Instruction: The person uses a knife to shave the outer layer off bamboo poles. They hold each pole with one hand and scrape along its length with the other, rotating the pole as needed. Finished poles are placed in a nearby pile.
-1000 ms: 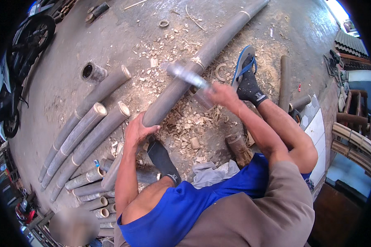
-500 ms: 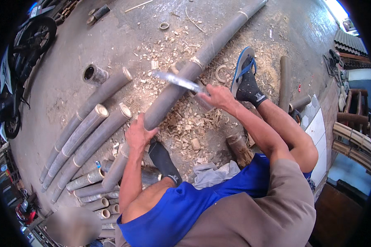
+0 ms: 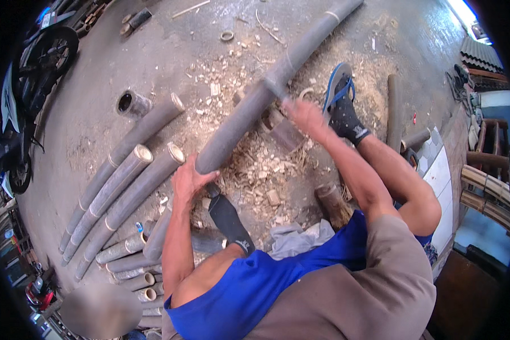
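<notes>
A long, thick grey-brown bamboo pole (image 3: 230, 130) slants from near my left foot up to the far right. My left hand (image 3: 191, 180) grips its near end, thumb spread across the edge. In my right hand (image 3: 307, 119) is a broad-bladed knife (image 3: 275, 89), its blade smeared by motion and lying against the pole near a node. The handle is hidden inside my fist. Under the pole, a short cut bamboo section (image 3: 284, 135) lies among pale wood chips (image 3: 263, 170).
Several cut bamboo poles (image 3: 144, 180) lie at the left, with a short hollow piece (image 3: 133, 104) beyond them. A motorcycle (image 3: 45, 62) stands far left. My sandalled right foot (image 3: 340, 93) is close to the knife hand. A bamboo stump (image 3: 332, 203) and grey cloth (image 3: 300, 238) sit near my legs.
The knife has swung from pointing left across the pole to a blurred, more upright position farther up it. My right hand has moved slightly up and right; my left hand stays at the end.
</notes>
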The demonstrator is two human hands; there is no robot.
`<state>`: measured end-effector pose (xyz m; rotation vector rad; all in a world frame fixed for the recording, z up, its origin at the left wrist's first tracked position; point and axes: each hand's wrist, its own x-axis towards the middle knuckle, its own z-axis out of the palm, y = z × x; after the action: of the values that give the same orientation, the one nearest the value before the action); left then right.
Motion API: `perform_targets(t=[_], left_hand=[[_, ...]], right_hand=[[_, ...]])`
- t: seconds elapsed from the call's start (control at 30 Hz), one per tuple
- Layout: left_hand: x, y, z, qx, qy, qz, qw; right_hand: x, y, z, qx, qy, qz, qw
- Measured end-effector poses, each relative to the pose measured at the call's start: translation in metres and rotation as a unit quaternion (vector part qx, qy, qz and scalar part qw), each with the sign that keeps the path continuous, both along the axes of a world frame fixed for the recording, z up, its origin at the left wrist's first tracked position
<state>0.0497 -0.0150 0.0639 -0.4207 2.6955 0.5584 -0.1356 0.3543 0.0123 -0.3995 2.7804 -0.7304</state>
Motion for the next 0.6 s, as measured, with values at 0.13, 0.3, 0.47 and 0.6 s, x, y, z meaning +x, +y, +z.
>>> perform_targets(t=[0.13,0.3,0.47,0.6], left_hand=[[-0.001,0.017,0.000,-0.041,0.051,-0.010,0.998],[0.008,0.008,-0.005,-0.060,0.052,-0.008,0.997],[-0.002,0.018,0.001,-0.030,0.017,-0.015,0.999],[-0.003,-0.001,0.002,-0.010,-0.002,0.006,1.000]], right_hand=[[-0.007,0.021,-0.026,0.026,0.008,-0.012,1.000],[0.009,-0.018,0.010,0.020,-0.030,0.082,0.996],[-0.023,0.022,-0.014,-0.035,-0.005,-0.142,0.989],[0.016,-0.013,0.008,0.081,0.012,0.172,0.982]])
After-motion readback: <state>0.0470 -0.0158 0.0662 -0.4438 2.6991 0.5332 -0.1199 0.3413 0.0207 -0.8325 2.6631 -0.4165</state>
